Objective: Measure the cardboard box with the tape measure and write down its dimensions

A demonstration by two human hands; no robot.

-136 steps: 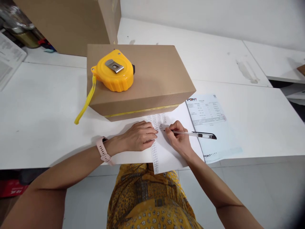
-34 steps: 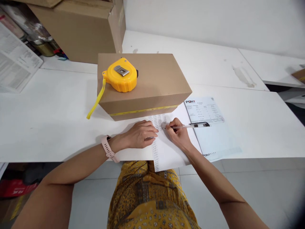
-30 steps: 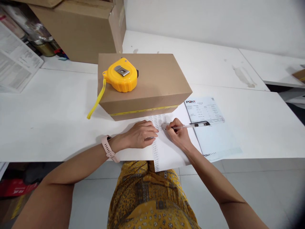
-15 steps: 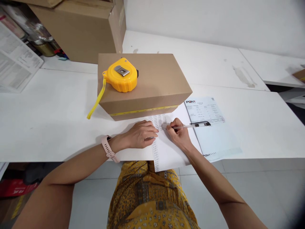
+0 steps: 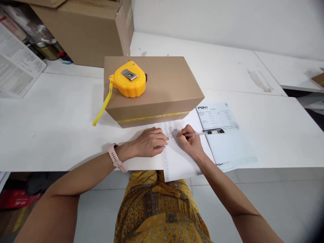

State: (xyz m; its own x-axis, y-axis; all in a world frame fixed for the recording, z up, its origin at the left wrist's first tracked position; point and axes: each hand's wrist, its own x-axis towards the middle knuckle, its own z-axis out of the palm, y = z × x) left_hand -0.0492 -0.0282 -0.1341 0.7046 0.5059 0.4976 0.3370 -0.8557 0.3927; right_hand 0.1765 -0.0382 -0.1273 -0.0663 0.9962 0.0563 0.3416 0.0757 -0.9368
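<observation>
My right hand (image 5: 190,143) grips a clear pen (image 5: 202,133) with a black cap, its tip on a white sheet (image 5: 177,161) covered in a column of small printed figures. My left hand (image 5: 149,141) rests on the sheet's left part with the fingers curled down, holding it flat; a pink watch is on that wrist. Just beyond both hands stands a closed brown cardboard box (image 5: 167,84). A yellow tape measure (image 5: 129,79) lies on top of the box, its strap hanging off the left side.
A pale blue printed form (image 5: 225,135) lies right of the sheet on the white table (image 5: 50,125). A large cardboard box (image 5: 86,30) stands at the back left, with printed papers (image 5: 15,67) and tins beside it. The table's near edge runs below my wrists.
Since 4.5 s ago the view has pulled back and tilted up a little. In the last second only the pen tip has shifted slightly on the sheet; my left hand has stayed put.
</observation>
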